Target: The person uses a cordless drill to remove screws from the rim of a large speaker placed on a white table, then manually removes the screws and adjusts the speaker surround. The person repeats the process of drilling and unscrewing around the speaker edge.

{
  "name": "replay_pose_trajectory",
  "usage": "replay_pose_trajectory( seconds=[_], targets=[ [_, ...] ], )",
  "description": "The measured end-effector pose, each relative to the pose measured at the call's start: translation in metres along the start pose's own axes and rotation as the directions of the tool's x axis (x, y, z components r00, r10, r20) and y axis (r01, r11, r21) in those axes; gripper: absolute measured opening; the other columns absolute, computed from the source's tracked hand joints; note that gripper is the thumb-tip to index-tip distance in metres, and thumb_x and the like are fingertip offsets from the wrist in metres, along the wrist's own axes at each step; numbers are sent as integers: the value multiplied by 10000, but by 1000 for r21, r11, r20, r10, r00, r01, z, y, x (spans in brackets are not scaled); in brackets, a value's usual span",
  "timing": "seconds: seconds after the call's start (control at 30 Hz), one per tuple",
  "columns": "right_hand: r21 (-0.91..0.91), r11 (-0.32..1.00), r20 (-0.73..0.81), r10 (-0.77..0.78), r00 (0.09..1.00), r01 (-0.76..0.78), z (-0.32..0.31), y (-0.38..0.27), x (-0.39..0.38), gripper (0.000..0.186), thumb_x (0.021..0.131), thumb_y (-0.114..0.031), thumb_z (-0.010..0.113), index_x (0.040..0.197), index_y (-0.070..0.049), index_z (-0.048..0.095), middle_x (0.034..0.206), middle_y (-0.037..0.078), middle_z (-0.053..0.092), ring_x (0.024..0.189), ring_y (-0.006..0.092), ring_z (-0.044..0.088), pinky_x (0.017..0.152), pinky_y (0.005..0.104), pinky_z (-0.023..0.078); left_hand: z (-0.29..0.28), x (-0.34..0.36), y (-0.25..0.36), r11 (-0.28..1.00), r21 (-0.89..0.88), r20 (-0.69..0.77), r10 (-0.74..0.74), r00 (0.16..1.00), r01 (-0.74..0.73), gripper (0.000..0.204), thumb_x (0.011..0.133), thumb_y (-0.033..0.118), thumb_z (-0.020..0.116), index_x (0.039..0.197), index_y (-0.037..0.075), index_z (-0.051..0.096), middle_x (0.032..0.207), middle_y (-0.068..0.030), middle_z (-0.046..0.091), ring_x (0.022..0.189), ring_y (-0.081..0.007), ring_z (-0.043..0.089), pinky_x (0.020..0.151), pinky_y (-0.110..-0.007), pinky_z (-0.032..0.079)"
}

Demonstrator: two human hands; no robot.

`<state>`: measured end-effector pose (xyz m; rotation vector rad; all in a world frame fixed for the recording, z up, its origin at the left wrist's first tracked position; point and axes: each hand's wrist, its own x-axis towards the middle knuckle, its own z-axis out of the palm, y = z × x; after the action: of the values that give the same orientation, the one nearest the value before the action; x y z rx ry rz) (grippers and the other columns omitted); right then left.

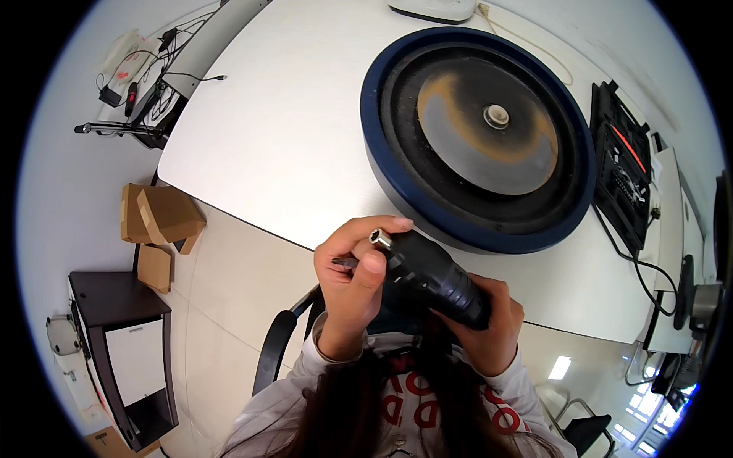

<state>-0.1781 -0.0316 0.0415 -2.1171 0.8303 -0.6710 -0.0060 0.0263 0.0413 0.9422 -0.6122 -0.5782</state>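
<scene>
My left hand (350, 286) is closed at the front end of a black cordless drill (437, 276). A short silver socket (379, 239) is pinched by its thumb and forefinger, and a dark screwdriver bit (345, 262) sticks out between its fingers. Wrapped round the other end of the drill is my right hand (492, 328); the drill's grip is mostly hidden. Just beyond my hands, a large round dark-blue-rimmed piece (374, 145) lies on the white table (267, 114). Its middle holds a stained grey metal disc (473, 164) with a bolt head (496, 117) in it.
An opened black tool case (622, 175) with small bits lies right of the round piece, a black cable (649, 282) beside it. Cables and a metal arm (206, 61) are at the far left. Cardboard boxes (164, 217) and a dark cabinet (122, 305) stand on the floor.
</scene>
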Motion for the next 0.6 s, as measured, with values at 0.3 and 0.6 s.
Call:
replay_pose_trajectory(
  seconds=[0.3, 0.6],
  targets=[
    [-28, 996, -120, -91, 989, 88, 6, 6, -2, 490, 606, 19, 731, 1038, -19, 501, 888, 158, 645, 740, 310, 646, 661, 329, 513, 9, -7, 10, 998, -63, 86, 18, 996, -13, 477, 860, 365, 637, 1042, -73, 585, 664, 35, 509, 622, -38, 438, 619, -186, 373],
    [-75, 994, -142, -92, 986, 82, 5, 6, -5, 498, 586, 22, 733, 1029, -30, 512, 858, 135, 649, 711, 289, 652, 639, 315, 514, 9, -8, 10, 987, -163, 141, 14, 990, 9, 333, 875, 256, 615, 1017, -44, 598, 642, 46, 483, 602, -28, 381, 595, -183, 321]
  ],
)
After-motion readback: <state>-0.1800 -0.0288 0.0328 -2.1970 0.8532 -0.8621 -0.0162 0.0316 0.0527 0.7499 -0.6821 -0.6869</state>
